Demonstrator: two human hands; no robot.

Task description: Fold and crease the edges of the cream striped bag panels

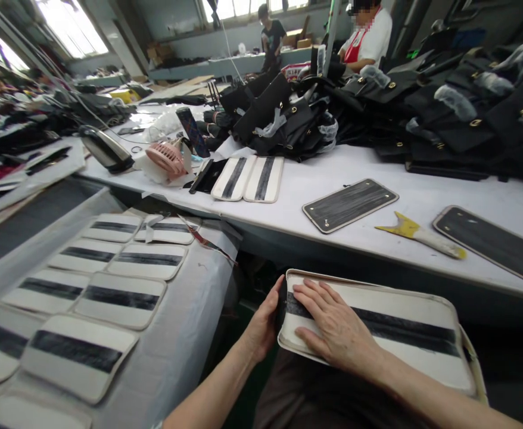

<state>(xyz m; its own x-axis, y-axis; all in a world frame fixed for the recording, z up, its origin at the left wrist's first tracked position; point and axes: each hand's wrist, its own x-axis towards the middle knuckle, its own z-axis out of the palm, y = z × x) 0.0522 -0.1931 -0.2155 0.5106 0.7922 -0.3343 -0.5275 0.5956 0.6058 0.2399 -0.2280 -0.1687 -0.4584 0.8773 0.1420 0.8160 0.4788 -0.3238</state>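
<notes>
Now right hand [338, 335] rests flat on striped panel [407, 310]; left hand [264, 325] clasps its edge.

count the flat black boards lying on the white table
2: one black board mid-table, left of the yellow scraper; the other right of it, cut off by the frame; the bags may hide more.

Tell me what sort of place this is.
Probably a bag-making workshop: striped panels laid in rows on a side table, black bags with gold fittings heaped on the long workbench, another panel under the right hand.
</notes>
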